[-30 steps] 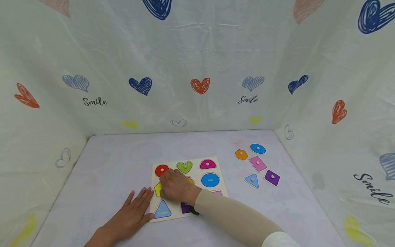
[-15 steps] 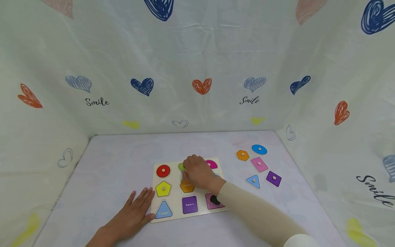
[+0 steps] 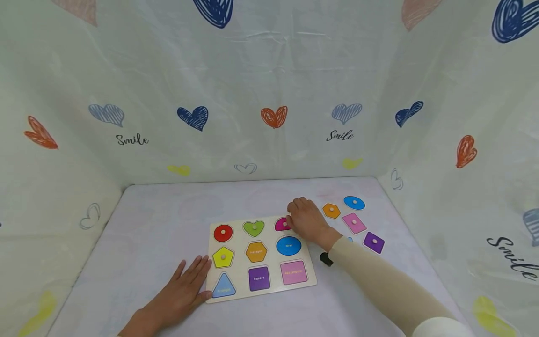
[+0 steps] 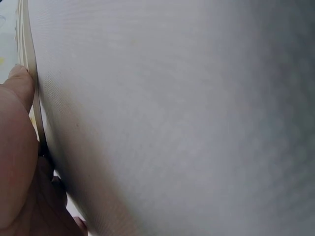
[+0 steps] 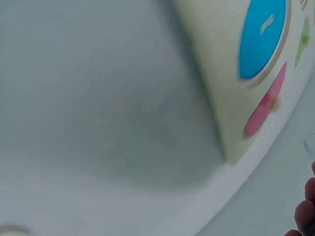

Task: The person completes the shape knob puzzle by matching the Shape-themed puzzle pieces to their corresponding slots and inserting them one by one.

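Observation:
A shape puzzle board lies on the table. My left hand rests flat beside it, fingers spread, with the thumb touching its left edge; the left wrist view shows the thumb there. Past the board's upper right corner hovers my right hand, fingers loosely curled and nothing visible in them. Knobbed pieces sit in the board: a red circle, a green heart, a yellow pentagon and a magenta semicircle, partly covered by the right hand.
Right of the board lie a loose orange hexagon, blue oval, pink rectangle and purple square. A light blue triangle is almost hidden behind the right forearm. A heart-printed curtain surrounds the table.
My right hand has moved rightward from over the yellow pentagon, across the heart, to beyond the board's upper right corner. My left hand and the loose pieces stay in place.

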Demonstrator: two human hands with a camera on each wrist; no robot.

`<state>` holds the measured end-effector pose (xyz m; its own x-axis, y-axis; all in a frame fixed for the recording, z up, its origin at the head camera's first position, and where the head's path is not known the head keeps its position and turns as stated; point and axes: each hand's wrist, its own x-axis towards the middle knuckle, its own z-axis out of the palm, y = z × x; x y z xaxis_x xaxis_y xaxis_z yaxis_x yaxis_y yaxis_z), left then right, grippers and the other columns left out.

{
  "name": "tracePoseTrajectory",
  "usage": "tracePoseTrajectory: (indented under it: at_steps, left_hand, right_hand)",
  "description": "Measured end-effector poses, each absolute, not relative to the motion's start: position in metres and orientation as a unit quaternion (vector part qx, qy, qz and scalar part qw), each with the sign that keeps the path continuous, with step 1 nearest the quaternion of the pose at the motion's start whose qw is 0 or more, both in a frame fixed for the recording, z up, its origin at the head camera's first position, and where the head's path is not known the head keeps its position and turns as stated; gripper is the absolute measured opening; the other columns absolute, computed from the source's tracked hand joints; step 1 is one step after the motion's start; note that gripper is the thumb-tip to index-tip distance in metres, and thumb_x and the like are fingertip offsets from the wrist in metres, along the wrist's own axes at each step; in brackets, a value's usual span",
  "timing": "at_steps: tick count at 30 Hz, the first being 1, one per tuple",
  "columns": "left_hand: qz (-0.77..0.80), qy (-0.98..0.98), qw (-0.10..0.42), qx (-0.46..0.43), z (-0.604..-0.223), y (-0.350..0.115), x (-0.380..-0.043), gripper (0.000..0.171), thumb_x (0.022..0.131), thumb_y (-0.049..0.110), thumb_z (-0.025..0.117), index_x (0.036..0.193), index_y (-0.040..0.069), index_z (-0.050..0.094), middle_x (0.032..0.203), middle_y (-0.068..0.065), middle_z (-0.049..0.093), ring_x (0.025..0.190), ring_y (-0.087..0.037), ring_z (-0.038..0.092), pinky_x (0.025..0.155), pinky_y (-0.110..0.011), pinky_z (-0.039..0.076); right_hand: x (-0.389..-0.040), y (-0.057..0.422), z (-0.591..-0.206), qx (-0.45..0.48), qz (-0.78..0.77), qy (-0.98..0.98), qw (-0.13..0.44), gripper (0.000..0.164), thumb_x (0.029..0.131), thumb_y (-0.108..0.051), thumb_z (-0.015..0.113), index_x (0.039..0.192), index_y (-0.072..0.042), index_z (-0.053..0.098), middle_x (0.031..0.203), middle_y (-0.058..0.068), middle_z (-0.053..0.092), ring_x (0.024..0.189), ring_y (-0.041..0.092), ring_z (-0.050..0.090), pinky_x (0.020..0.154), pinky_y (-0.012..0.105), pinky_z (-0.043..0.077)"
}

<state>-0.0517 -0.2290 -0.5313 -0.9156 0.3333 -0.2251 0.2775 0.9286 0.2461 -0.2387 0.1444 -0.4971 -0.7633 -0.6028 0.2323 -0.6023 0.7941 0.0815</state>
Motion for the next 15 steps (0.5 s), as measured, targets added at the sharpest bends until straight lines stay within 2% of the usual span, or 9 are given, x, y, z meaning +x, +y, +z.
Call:
tracePoseTrajectory:
  at_steps: [4,10,15]
  left_hand:
    - [0.102,0.974,0.129,0.158,-0.534,-0.230,-0.052,0.089,0.102,0.063,0.055,0.167,0.009,0.028,0.175,-0.008,0.026,0.164,-0.032,0.017,0.131,-0.063,0.009]
    - [0.105,0.974,0.129,0.157,-0.534,-0.230,-0.052,0.089,0.102,0.062,0.056,0.167,0.009,0.028,0.175,-0.008,0.027,0.164,-0.032,0.017,0.131,-0.062,0.009]
    - [0.093,0.975,0.129,0.158,-0.534,-0.230,-0.052,0.090,0.101,0.064,0.055,0.168,0.010,0.028,0.175,-0.008,0.027,0.164,-0.031,0.018,0.131,-0.063,0.011]
  right_hand:
    - [-0.246,0.166,-0.498,0.298,-0.012,-0.946,0.124,0.027,0.098,-0.027,0.076,0.113,-0.006,0.066,0.101,0.007,0.063,0.097,0.022,0.057,0.086,0.035,0.056]
    - [-0.256,0.196,-0.502,0.276,-0.003,-0.949,0.153,0.026,0.096,-0.023,0.077,0.108,-0.003,0.066,0.096,0.009,0.063,0.091,0.025,0.057,0.082,0.038,0.055]
    - [-0.263,0.217,-0.504,0.260,-0.001,-0.954,0.152,0.026,0.096,-0.021,0.076,0.108,-0.001,0.066,0.097,0.011,0.063,0.091,0.028,0.056,0.080,0.040,0.054]
